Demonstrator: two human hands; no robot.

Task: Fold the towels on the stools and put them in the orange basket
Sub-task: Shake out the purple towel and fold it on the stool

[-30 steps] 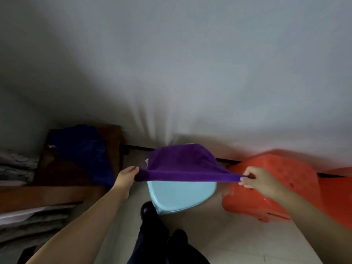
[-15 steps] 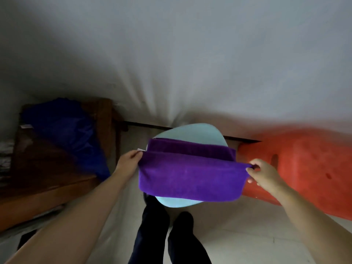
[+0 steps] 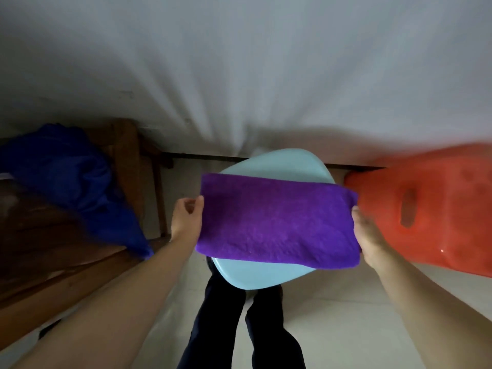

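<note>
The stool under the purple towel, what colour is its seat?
Light blue; the stool shows best in the head view, under the purple towel.

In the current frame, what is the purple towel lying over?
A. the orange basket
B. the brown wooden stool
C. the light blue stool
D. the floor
C: the purple towel lies flat across the light blue stool, whose seat shows past its far and near edges, with the left hand and right hand at its ends.
</note>
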